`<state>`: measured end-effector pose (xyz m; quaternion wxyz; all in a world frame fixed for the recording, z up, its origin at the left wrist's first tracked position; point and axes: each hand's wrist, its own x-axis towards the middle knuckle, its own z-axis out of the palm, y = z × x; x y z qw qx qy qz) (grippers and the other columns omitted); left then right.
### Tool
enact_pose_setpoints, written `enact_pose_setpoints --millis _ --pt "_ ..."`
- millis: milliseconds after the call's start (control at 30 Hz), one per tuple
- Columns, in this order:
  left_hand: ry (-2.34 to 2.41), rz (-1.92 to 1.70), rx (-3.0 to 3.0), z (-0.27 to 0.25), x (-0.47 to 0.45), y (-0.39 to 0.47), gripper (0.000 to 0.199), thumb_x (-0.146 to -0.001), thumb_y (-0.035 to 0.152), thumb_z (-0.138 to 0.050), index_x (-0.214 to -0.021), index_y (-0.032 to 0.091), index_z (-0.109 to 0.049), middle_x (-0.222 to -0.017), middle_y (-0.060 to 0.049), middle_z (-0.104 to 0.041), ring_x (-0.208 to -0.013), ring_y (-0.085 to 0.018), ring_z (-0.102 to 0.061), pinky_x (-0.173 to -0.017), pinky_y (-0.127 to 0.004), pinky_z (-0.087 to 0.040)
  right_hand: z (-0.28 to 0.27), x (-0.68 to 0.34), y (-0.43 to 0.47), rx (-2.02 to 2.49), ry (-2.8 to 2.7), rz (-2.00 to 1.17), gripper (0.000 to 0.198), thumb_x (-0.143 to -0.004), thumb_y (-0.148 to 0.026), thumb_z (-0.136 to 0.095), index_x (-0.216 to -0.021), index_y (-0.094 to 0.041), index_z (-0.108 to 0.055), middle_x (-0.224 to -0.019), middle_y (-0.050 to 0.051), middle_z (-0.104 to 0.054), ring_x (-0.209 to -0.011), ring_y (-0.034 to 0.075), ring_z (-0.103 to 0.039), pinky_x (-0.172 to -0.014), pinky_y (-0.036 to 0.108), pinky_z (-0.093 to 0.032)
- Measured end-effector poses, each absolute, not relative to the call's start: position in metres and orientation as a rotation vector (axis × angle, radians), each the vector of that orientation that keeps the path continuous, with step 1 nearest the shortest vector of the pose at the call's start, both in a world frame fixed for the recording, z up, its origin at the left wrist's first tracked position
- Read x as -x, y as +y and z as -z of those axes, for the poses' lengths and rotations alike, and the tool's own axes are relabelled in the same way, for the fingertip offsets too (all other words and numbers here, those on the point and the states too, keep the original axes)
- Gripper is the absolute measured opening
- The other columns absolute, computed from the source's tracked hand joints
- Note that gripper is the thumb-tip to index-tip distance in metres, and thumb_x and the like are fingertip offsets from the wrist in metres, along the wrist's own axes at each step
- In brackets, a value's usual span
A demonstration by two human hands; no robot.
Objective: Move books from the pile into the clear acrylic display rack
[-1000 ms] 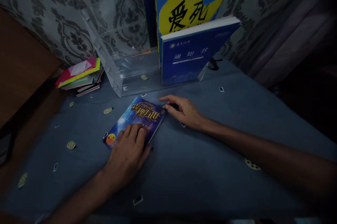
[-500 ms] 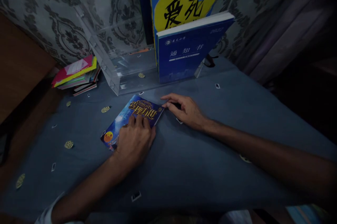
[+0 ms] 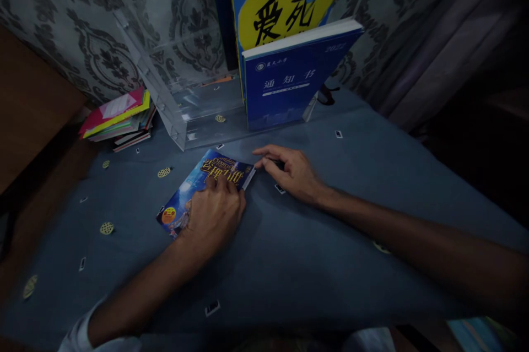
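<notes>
A small blue book with gold lettering and an orange round badge lies at a slant on the blue cloth. Over its lower right part is my left hand, its fingers bent on the cover and its thumb along the right edge, gripping it. The white page edge shows near the upper right corner. By that corner rests my right hand, thumb and forefinger stretched toward the book with a small gap between them. Whether a fingertip touches the corner I cannot tell.
Behind the book stands a clear plastic rack, with a blue 2022 booklet and a taller yellow-and-blue book upright at its right. A pile of thin books lies at the left. Patterned wallpaper rises behind the cloth-covered table.
The book's right side has tilted slightly under my left hand, so more of its page edge shows. My right hand has hardly moved, and the whole view has shifted a little.
</notes>
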<state>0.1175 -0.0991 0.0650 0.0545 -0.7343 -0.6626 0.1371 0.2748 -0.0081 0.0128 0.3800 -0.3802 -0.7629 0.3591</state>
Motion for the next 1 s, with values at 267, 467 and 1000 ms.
enact_pose_setpoints --millis 267,467,1000 --pt "-2.008 -0.369 2.242 -0.066 -0.115 -0.099 0.039 -0.101 0.023 -0.036 -0.101 0.01 -0.073 -0.102 -0.019 -0.069 -0.097 -0.031 -0.067 -0.063 -0.034 -0.055 -0.009 -0.275 -0.009 0.896 -1.911 -0.788 0.027 -0.092 -0.022 -0.049 -0.111 -0.019 -0.069 -0.09 0.004 -0.079 -0.062 0.014 -0.064 -0.052 0.026 -0.043" --pt "-2.026 -0.306 2.256 -0.064 -0.117 -0.1 0.038 -0.101 0.025 -0.038 -0.1 0.01 -0.073 -0.101 -0.019 -0.069 -0.101 -0.033 -0.066 -0.067 -0.036 -0.056 -0.01 -0.275 -0.015 0.67 -1.988 -0.609 0.028 -0.096 -0.02 -0.048 -0.117 -0.021 -0.067 -0.095 0.005 -0.076 -0.089 0.02 -0.072 -0.081 0.035 -0.056" --pt "-2.187 -0.222 2.149 -0.061 -0.036 -0.128 0.047 -0.103 0.04 -0.043 -0.147 0.026 -0.046 -0.149 -0.013 -0.051 -0.129 -0.034 -0.055 -0.083 -0.048 -0.061 -0.009 -0.264 -0.014 0.581 -2.424 -0.602 0.034 -0.098 -0.026 -0.049 -0.126 -0.021 -0.067 -0.113 0.011 -0.074 -0.108 0.027 -0.066 -0.093 0.05 -0.055"
